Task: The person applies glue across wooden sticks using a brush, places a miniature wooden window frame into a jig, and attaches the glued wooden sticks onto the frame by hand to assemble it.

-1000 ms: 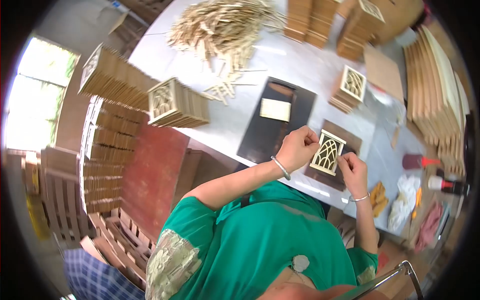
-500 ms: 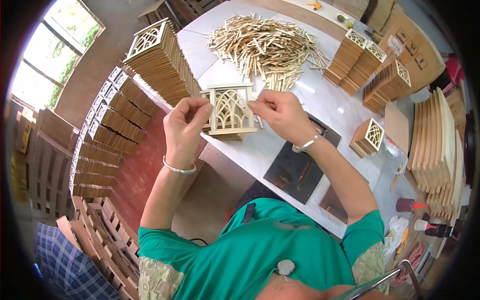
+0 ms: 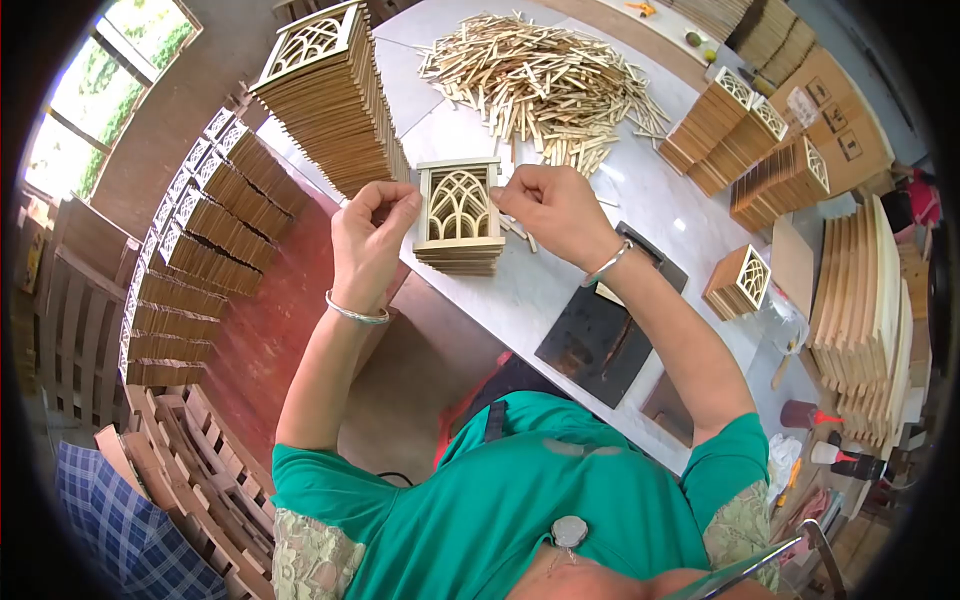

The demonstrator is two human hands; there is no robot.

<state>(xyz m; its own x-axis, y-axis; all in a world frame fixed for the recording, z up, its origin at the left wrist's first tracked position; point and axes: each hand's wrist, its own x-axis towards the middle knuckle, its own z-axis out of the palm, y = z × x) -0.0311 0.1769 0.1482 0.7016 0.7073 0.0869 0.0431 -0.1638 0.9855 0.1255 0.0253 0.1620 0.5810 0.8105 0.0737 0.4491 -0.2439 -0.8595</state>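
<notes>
A small pale wooden lattice frame (image 3: 459, 203) with interlaced pointed arches lies on top of a short stack of like frames (image 3: 458, 262) at the table's near edge. On its left side, my left hand (image 3: 372, 235) is closed, thumb and forefinger at the frame's edge. My right hand (image 3: 560, 212) is closed at the opposite edge, its fingertips against the upper right upright. The frame lines up roughly with the stack below. The exact contact of the curled fingers is partly hidden.
A tall frame stack (image 3: 330, 100) rises just beyond my left hand. Loose wooden sticks (image 3: 535, 85) are heaped at the back. A black board (image 3: 600, 340) lies beside my right forearm. More stacks (image 3: 715, 125) and a cardboard box (image 3: 840, 120) stand right; rows of stacks (image 3: 215, 220) line the left.
The lattice frame has come down from a held, offset position over the short stack and now sits in line on it. Both hands have stayed at its sides, slightly closer together.
</notes>
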